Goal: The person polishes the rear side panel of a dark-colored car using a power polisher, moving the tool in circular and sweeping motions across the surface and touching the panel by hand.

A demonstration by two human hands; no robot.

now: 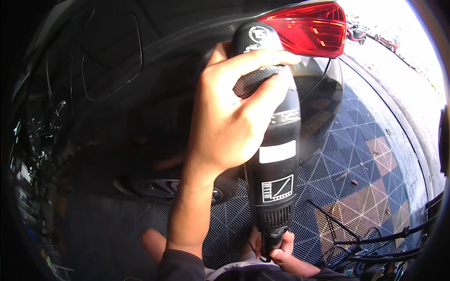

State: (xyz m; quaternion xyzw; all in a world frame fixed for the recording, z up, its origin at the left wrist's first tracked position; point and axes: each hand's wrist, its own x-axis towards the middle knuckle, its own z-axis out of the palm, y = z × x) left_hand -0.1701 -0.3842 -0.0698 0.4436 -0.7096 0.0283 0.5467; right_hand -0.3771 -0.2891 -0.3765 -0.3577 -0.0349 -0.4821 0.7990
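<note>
A black electric car polisher is held lengthwise in front of me, its head up by the car. Across its textured head lies my left hand, fingers and thumb wrapped over the grip. My right hand is closed around the narrow rear end, near the cord. The polisher's casing bears a speed chart and a pale label. Beyond it is the dark rear side panel of a car, with a red tail light just right of the polisher's head. Any pad under the head is hidden.
The car's fuel flap is at upper left, a rear wheel behind my forearm. Interlocking floor tiles carry a few dry leaves. Black cords run at lower right. Parked vehicles stand along the street.
</note>
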